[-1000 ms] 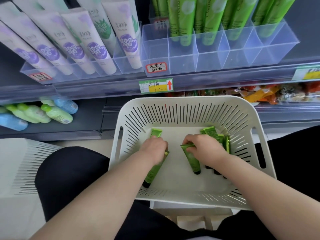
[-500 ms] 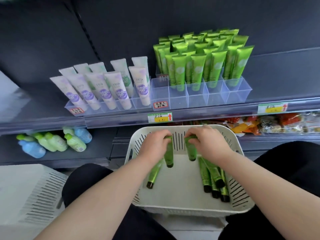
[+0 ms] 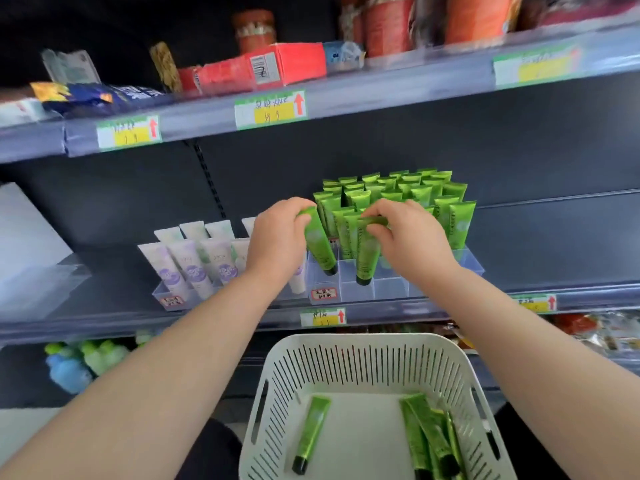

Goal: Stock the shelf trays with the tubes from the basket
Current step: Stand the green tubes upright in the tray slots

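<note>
Both hands are up at the middle shelf, near the centre of the frame. The left hand (image 3: 277, 237) has its fingers curled round the crimped top end of a green tube (image 3: 320, 247). That tube hangs cap-down and a little tilted, its black cap at the mouth of the leftmost front compartment of the clear tray (image 3: 391, 289). Whether the cap touches the bottom I cannot tell.

Just to the right, the right hand (image 3: 405, 237) pinches the top of a second green tube (image 3: 367, 258) between thumb and fingertips. Its cap is lowered into the next front compartment along. The two hands are near each other but apart.

Behind them, the standing green tubes (image 3: 457, 223) fill the back rows of the same tray, caps down. Left of it, white and purple tubes (image 3: 194, 268) lean in their own tray.

At the bottom centre sits the pale slotted basket (image 3: 346, 368). A single tube (image 3: 311, 434) lies on the left of its floor, and a bundle of tubes (image 3: 429, 441) is piled against the right wall.

On the shelf above, in the upper middle of the frame, lies a red box (image 3: 277, 69), with a price label (image 3: 270, 110) on the shelf edge below it
</note>
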{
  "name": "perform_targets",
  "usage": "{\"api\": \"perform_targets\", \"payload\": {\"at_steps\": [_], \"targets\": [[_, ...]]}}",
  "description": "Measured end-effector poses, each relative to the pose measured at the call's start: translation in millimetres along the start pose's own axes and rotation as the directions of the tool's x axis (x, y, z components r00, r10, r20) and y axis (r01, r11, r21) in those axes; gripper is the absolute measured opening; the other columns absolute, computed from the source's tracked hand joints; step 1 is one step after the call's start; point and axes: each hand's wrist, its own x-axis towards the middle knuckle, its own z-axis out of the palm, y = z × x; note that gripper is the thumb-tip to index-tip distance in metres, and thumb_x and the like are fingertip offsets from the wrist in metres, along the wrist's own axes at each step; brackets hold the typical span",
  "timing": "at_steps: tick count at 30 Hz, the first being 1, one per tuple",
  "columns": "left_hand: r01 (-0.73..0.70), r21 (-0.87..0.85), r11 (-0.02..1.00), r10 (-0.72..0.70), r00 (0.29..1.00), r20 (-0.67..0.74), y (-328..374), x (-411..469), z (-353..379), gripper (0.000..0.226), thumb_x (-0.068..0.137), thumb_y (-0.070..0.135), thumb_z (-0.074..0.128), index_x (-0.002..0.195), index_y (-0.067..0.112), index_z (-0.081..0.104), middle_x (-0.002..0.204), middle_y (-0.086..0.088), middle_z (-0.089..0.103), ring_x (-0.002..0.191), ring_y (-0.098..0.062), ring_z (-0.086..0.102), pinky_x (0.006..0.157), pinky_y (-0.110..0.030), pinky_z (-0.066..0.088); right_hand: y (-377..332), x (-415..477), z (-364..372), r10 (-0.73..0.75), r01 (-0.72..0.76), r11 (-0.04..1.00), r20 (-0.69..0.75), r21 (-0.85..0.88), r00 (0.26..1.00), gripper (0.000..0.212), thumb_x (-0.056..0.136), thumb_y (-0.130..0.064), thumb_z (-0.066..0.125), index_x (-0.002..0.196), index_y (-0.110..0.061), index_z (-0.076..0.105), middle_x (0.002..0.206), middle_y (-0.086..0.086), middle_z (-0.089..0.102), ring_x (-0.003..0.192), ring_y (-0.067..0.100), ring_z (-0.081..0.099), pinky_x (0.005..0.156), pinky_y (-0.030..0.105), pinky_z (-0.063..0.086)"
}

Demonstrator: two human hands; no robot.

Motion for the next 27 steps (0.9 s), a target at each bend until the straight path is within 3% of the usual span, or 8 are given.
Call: {"api": "perform_targets", "payload": {"at_steps": [5, 9, 12, 20, 27], "targets": [[0.027, 0.026, 0.999, -0.027, 0.999, 0.025, -2.0, 38.7, 15.2, 0.026, 0.097, 0.011, 0.052, 0.114, 0.020, 0.069, 0.109, 0.001, 0.068, 0.095, -0.013, 0.057, 0.077, -0.017, 0.036, 6.7, 20.3, 11.2, -0.042, 0.042, 0.999, 0.000, -0.010, 0.999, 0.021, 0.093, -0.018, 0.056, 0.113, -0.019, 0.064, 0.106, 0.000, 0.064, 0.101, 0.024, 0.055, 0.076, 0.037, 0.047], [0.058, 0.127, 0.990, -0.074, 0.990, 0.121, -13.8, 67.3, 40.0, 0.027, 0.096, 0.012, 0.053, 0.115, 0.022, 0.069, 0.108, -0.005, 0.068, 0.086, -0.019, 0.059, 0.072, -0.025, 0.043, 17.7, 28.8, 22.1, -0.067, 0.068, 0.997, 0.021, -0.034, 0.998, 0.020, 0.092, -0.019, 0.058, 0.111, -0.020, 0.065, 0.103, 0.000, 0.064, 0.097, 0.025, 0.053, 0.077, 0.037, 0.043], [0.030, 0.215, 0.976, -0.077, 0.974, 0.213, -22.8, 81.6, 56.4, 0.031, 0.094, 0.005, 0.053, 0.116, 0.021, 0.068, 0.112, -0.003, 0.066, 0.081, -0.012, 0.051, 0.068, -0.022, 0.037, 24.9, 33.7, 26.7, -0.064, 0.065, 0.998, 0.039, -0.027, 0.997, 0.020, 0.092, -0.020, 0.058, 0.111, -0.021, 0.065, 0.103, -0.002, 0.065, 0.096, 0.023, 0.052, 0.075, 0.036, 0.040], [-0.033, 0.360, 0.932, -0.120, 0.911, 0.395, -40.3, 105.3, 85.7, 0.041, 0.090, -0.001, 0.047, 0.121, 0.020, 0.064, 0.115, -0.007, 0.065, 0.102, -0.028, 0.059, 0.076, -0.028, 0.042, 37.5, 47.8, 31.4, -0.053, 0.054, 0.998, 0.058, -0.016, 0.997, 0.021, 0.092, -0.021, 0.057, 0.111, -0.023, 0.065, 0.103, -0.004, 0.064, 0.098, 0.022, 0.053, 0.077, 0.035, 0.042], [-0.071, 0.384, 0.920, -0.082, 0.926, 0.368, -46.6, 99.9, 80.7, 0.042, 0.090, -0.001, 0.048, 0.122, 0.023, 0.062, 0.118, -0.009, 0.064, 0.104, -0.032, 0.060, 0.078, -0.032, 0.047, 32.8, 51.2, 35.1, -0.057, 0.057, 0.998, 0.062, -0.011, 0.996, 0.021, 0.091, -0.019, 0.058, 0.110, -0.022, 0.065, 0.102, -0.004, 0.064, 0.098, 0.022, 0.053, 0.077, 0.034, 0.044]]}}
